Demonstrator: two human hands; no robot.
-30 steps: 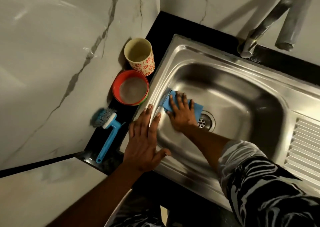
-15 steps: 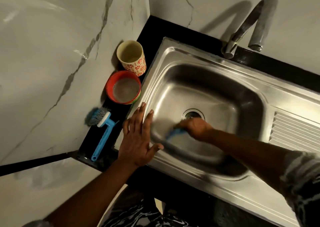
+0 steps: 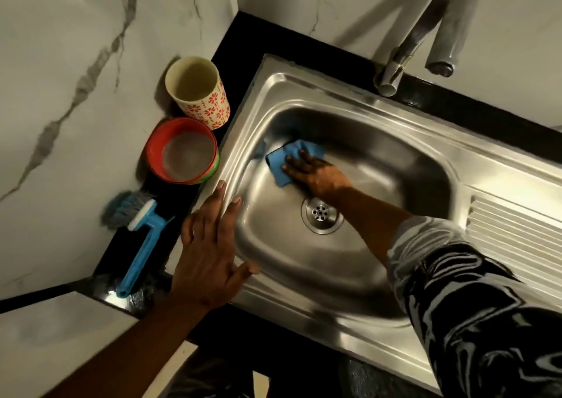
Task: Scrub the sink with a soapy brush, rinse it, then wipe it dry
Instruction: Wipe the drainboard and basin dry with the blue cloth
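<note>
The stainless steel sink (image 3: 395, 130) fills the middle of the view, with its round drain (image 3: 320, 214) in the basin floor. My right hand (image 3: 316, 174) lies flat inside the basin and presses a blue cloth (image 3: 281, 162) against the far left wall, fingers straight over it. My left hand (image 3: 209, 245) rests flat on the sink's left rim, fingers spread. A blue-handled brush (image 3: 143, 242) with grey-blue bristles lies on the black counter left of the sink, touched by neither hand.
A red bowl (image 3: 182, 151) and a cream cup with red flowers (image 3: 197, 92) stand on the black counter beside the sink's left edge. The steel tap (image 3: 425, 29) arches over the back rim. A ribbed drainboard (image 3: 517, 236) lies to the right. Marble walls close the corner.
My right hand has swept the blue cloth from the near left of the basin up to the far left wall. My left hand stays on the rim.
</note>
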